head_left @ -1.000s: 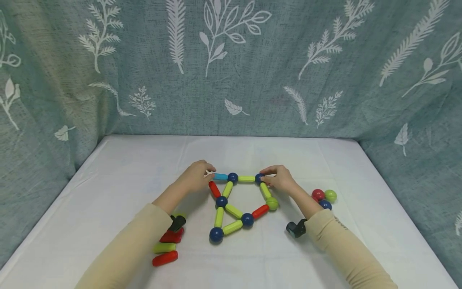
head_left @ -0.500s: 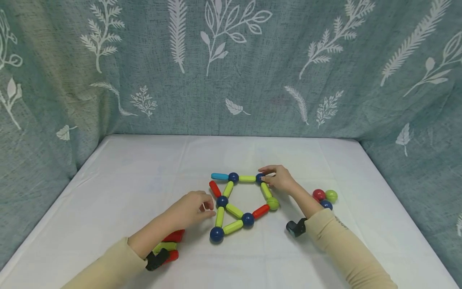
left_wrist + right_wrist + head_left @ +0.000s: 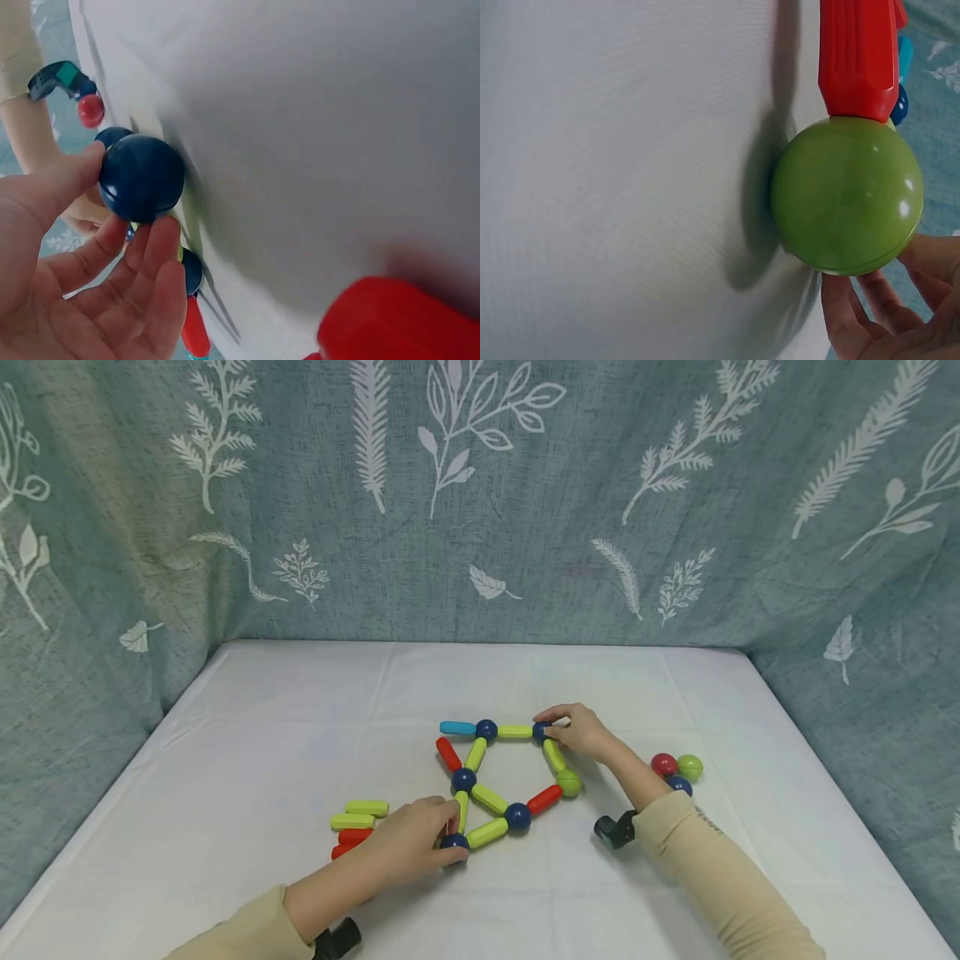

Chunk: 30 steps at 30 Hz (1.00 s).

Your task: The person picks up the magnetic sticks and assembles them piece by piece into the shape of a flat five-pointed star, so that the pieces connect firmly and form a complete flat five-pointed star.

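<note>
A flat frame of magnetic rods and balls lies mid-table. My left hand [image 3: 416, 843] grips the dark blue ball [image 3: 142, 178] at its near left corner, thumb on one side and fingers on the other. At the far right corner, my right hand [image 3: 583, 732] pinches another dark blue ball [image 3: 540, 731] between thumb and fingers. Lime rods [image 3: 489, 833] join most of the balls. A red rod [image 3: 544, 799] runs to a green ball [image 3: 847, 195] on the right. One red rod [image 3: 448, 754] and a light blue rod [image 3: 457, 727] stick out at the left with free ends.
Loose lime rods [image 3: 352, 821] and red rods [image 3: 354, 837] lie left of the frame, partly behind my left forearm. Beyond my right wrist sit a loose red ball [image 3: 663, 765], a green ball [image 3: 690, 767] and a blue ball [image 3: 679, 785]. A patterned curtain [image 3: 480, 527] hangs behind the table.
My left hand has left the light blue rod, come toward me, and taken hold of the near left blue ball. My right hand stays on the far right ball.
</note>
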{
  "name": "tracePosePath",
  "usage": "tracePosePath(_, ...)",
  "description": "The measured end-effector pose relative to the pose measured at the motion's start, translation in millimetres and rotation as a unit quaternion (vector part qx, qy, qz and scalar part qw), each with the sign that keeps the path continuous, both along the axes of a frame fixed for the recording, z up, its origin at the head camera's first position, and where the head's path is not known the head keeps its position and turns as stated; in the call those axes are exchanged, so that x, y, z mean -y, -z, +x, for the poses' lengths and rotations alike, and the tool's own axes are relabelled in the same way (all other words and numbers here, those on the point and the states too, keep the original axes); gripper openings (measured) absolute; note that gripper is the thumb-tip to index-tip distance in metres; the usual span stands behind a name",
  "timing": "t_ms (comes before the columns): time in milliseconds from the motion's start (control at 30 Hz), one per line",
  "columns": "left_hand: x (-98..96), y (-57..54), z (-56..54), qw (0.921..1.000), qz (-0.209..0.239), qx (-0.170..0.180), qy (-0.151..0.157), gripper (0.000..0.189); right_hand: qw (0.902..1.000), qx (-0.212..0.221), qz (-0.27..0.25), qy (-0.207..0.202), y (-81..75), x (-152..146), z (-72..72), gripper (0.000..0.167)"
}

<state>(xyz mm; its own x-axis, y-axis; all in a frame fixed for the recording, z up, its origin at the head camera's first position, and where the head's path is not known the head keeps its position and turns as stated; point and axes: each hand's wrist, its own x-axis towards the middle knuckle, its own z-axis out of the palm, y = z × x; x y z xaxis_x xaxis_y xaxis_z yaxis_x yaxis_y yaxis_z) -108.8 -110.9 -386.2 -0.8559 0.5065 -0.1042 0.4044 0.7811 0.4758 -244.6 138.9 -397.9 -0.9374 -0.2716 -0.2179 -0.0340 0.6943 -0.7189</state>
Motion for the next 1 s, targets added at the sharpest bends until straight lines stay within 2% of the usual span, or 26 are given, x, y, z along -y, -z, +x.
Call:
tracePosePath(167, -0.7, 2.6, -0.6, 0.9999, 0.002, -0.002, -0.012, 0.028, 1.0000, 0.000, -0.002, 0.002, 2.4, -3, 0.4, 0.026)
tracePosePath(367, 4.6, -4.1, -3.5, 0.9997, 0.004, 0.000, -0.024, 0.025, 0.9994, -0.028, 0.020, -0.005, 3.0, -12, 9.3, 0.025)
tracePosePath(567, 10.8, -7.0, -11.7, 0.9983, -0.015, -0.046, -0.033, 0.020, 0.9982, -0.050, 0.034, 0.003, 5.8, -24, 24.5, 0.025)
tracePosePath(700, 16.6, -6.9, -21.6, 0.9953, -0.029, -0.077, -0.052, 0.017, 0.9986, -0.048, 0.022, 0.006, 7.9, -32, 36.0, 0.025)
tracePosePath(833, 23.2, -7.8, -35.3, 0.9932, -0.031, -0.083, -0.075, 0.016, 0.9994, -0.034, 0.005, -0.002, 8.1, -38, 47.3, 0.024)
tracePosePath(1000, 30.2, -6.7, -56.8, 0.9926, -0.031, -0.085, -0.082, 0.016, 0.9995, -0.027, -0.003, -0.014, 6.5, -41, 62.1, 0.024)
